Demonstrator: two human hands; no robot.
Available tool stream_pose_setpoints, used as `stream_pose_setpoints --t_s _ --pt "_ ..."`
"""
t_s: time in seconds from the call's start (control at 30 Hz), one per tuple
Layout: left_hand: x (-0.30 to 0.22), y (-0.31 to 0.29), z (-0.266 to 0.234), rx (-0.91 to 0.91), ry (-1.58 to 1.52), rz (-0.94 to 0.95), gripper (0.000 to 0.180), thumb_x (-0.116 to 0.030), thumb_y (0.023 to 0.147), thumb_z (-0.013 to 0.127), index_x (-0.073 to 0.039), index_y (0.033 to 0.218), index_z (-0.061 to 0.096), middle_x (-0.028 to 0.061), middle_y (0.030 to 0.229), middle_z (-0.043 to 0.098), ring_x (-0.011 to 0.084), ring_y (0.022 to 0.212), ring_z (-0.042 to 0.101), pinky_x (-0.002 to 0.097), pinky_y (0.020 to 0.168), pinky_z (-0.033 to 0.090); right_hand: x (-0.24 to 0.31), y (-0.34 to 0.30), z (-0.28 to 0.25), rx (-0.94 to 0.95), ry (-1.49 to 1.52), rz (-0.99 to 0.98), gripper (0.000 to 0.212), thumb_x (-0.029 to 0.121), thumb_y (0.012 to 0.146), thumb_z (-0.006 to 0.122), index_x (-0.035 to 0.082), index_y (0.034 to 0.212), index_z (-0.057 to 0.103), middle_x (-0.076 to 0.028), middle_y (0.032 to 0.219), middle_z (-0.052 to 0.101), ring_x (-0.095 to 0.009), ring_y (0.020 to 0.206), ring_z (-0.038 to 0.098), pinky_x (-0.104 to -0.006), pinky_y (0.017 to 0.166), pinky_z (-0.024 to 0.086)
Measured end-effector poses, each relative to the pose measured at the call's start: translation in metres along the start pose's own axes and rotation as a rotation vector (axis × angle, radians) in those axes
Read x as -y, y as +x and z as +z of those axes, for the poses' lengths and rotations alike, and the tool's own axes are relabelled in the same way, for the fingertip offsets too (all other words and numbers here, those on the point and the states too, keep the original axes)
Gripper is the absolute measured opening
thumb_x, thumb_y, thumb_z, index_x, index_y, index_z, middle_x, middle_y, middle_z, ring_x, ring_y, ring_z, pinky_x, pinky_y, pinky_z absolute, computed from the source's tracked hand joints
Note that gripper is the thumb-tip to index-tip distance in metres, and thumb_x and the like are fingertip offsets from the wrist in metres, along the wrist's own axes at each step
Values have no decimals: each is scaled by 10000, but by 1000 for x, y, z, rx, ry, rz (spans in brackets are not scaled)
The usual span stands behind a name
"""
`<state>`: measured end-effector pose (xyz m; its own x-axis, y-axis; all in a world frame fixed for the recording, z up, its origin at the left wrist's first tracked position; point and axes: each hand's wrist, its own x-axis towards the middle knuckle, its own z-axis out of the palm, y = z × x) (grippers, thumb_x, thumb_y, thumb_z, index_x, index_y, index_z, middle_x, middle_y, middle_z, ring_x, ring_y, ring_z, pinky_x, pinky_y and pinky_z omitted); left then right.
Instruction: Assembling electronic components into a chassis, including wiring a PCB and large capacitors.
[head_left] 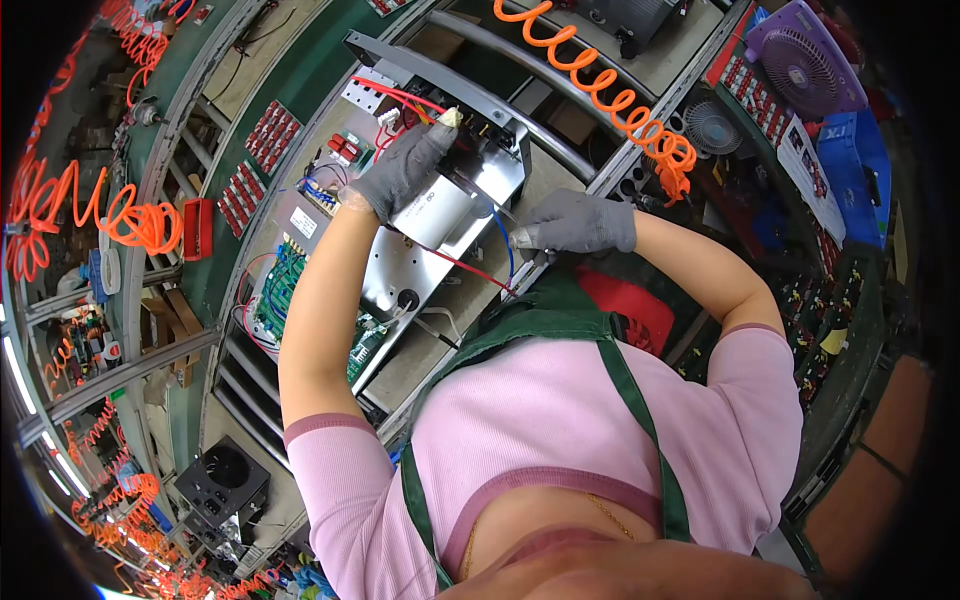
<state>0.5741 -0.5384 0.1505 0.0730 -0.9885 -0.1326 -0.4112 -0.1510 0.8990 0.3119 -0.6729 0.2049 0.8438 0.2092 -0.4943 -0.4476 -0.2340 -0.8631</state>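
Note:
An open metal chassis [395, 275] lies in front of me, with a grey upright panel [440, 75] on its far side. My left hand [405, 170], in a grey glove, reaches over a white cylinder [433, 212]. Its fingers are closed together, their tips beside red wires [395, 92] near the panel; what they grip is hidden. My right hand [575, 222], also gloved, is closed at the near right corner of the chassis. A thin dark rod runs near its fingertips, and a blue wire [507, 240] hangs beside them.
Green circuit boards [285, 290] fill the left part of the chassis. Orange coiled hoses [600, 95] hang at upper right and far left. Racks of red parts [272, 138] lie on the green line beyond. A purple fan [808, 60] and blue bin [855, 175] stand right.

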Motion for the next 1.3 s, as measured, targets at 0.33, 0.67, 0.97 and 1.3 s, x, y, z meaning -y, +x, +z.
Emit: stream_pose_setpoints --t_s 0.33,0.67,0.97,1.3 --pt "-31 -6 5 -70 -3 -30 583 -514 983 386 9 1180 555 98 1109 615 187 1033 569 329 950 428 42 -9 10 -170 -468 -62 277 312 927 486 85 1028 609 -114 734 628 -196 646 642 -336 675 506" --pt "-92 -15 7 -136 133 -57 698 -580 963 294 21 972 649 192 833 652 305 827 606 374 854 443 75 -8 11 -184 -114 111 251 218 898 558 35 1046 646 -29 786 592 -88 624 557 -260 614 495" --pt "-85 -19 8 -163 193 75 729 -599 957 296 29 921 665 169 854 666 268 814 620 364 840 457 84 -8 13 -175 -222 85 285 254 885 560 26 1028 655 -70 833 645 -125 694 611 -287 661 504" --pt "-95 -23 8 -111 74 -80 609 -558 937 422 7 988 646 185 883 660 304 849 626 392 780 469 49 -9 16 -176 97 -40 252 156 885 493 51 1073 623 0 685 508 -69 570 489 -240 527 425"
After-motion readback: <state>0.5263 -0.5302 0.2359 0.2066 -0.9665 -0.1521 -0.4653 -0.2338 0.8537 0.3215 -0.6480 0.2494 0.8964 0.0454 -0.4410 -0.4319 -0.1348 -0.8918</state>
